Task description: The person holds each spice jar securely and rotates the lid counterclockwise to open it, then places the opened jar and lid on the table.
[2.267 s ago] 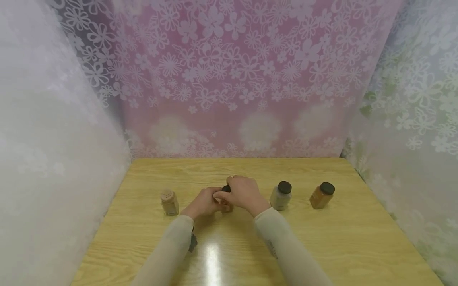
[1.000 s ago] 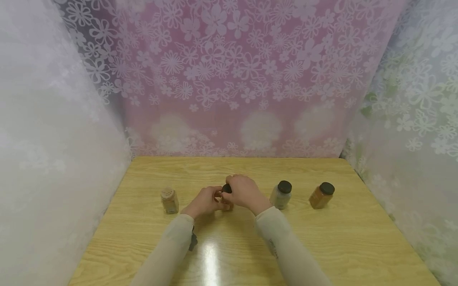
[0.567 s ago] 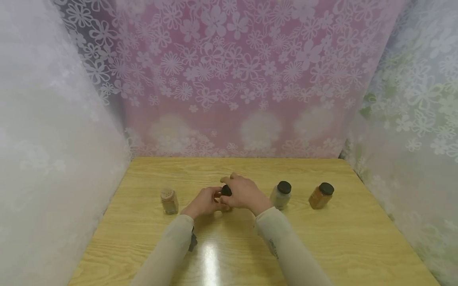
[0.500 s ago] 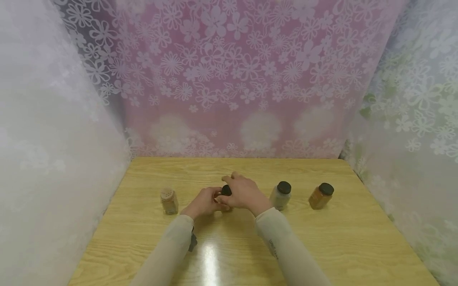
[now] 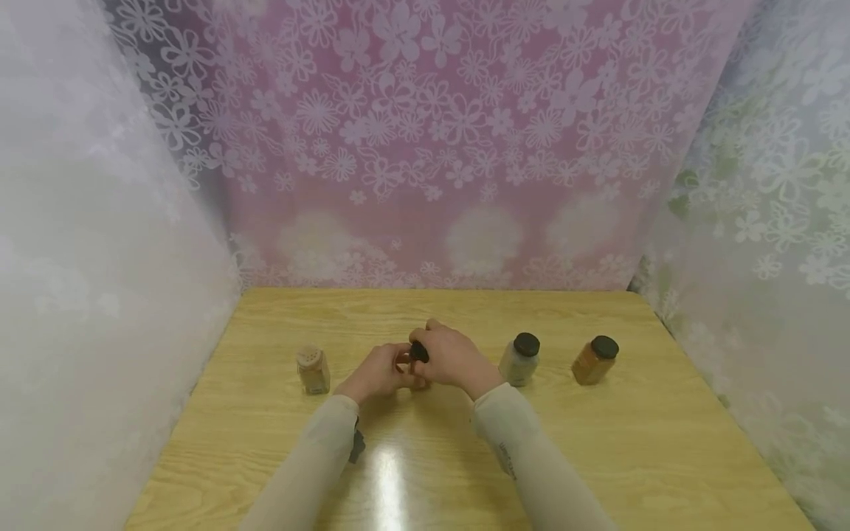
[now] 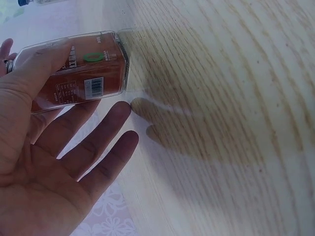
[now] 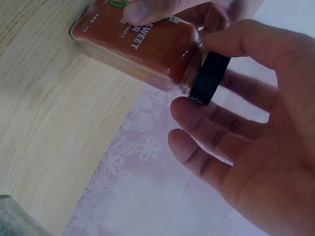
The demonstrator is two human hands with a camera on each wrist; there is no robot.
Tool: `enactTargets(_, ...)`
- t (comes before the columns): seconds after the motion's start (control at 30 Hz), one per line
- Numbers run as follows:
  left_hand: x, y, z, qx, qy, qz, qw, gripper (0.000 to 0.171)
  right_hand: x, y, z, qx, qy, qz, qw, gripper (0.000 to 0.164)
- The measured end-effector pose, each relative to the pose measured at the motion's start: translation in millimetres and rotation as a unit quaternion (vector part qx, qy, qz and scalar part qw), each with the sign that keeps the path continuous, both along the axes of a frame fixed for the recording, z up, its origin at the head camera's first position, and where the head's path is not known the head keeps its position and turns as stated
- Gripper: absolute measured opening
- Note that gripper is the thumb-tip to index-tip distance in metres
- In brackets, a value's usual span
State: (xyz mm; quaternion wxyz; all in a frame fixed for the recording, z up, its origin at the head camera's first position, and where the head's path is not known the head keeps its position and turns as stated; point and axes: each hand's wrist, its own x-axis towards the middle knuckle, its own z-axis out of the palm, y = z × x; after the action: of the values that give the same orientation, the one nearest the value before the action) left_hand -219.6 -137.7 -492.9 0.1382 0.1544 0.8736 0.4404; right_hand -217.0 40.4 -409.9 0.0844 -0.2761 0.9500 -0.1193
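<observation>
At the middle of the table a glass spice jar of red powder [image 6: 81, 73] stands upright, its label partly reading SWEET. My left hand [image 5: 378, 370] grips the jar's body between thumb and fingers; in the left wrist view the outer fingers stretch loosely beside it. My right hand [image 5: 454, 360] pinches the black cap [image 7: 210, 78] between thumb and fingers. Glass thread shows below the cap's edge in the right wrist view, with the cap around the jar's neck. In the head view the hands cover most of the jar.
Left of the hands stands a jar with a beige perforated shaker top [image 5: 313, 369]. To the right are a black-capped jar of pale contents [image 5: 519, 363] and a black-capped orange-brown jar [image 5: 594, 363]. Flowered curtains [image 5: 425, 147] enclose the wooden table [image 5: 425, 479].
The right fingers loosened and lifted from the cap about half a second ago, and now close round it again. The left hand and the jar stay in place.
</observation>
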Motion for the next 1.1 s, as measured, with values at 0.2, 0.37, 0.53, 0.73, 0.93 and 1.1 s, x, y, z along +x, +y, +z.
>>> enactTargets(0.2,0.2,0.3,0.4,-0.027,0.015,-0.010,0.9995,0.037,1.2,-1.8,-1.0,0.028,0.030,-0.025,0.999,0.064)
enactTargets(0.37,0.6,0.7,-1.4,-0.026,0.013,-0.011,0.9995,0.041,0.7,-2.6,-0.1,0.048,0.036,-0.049,0.997,0.050)
enactTargets(0.53,-0.6,-0.9,-0.9,-0.008,0.004,-0.005,0.9999,0.052,0.1,-2.4,1.2,0.011,0.012,-0.017,1.000,0.036)
enactTargets(0.73,-0.4,-1.3,0.2,-0.008,0.005,-0.008,0.9999,0.047,2.5,-0.5,-1.0,-0.035,-0.018,0.000,0.999,0.035)
enactTargets(0.93,1.2,-0.5,1.6,-0.004,-0.002,-0.006,1.0000,0.049,3.9,4.3,-4.3,-0.070,-0.023,0.000,0.997,0.037)
enactTargets(1.1,-0.1,-0.7,1.2,-0.001,-0.001,-0.006,1.0000,0.048,5.9,9.7,-8.5,-0.082,0.008,0.004,0.997,0.037)
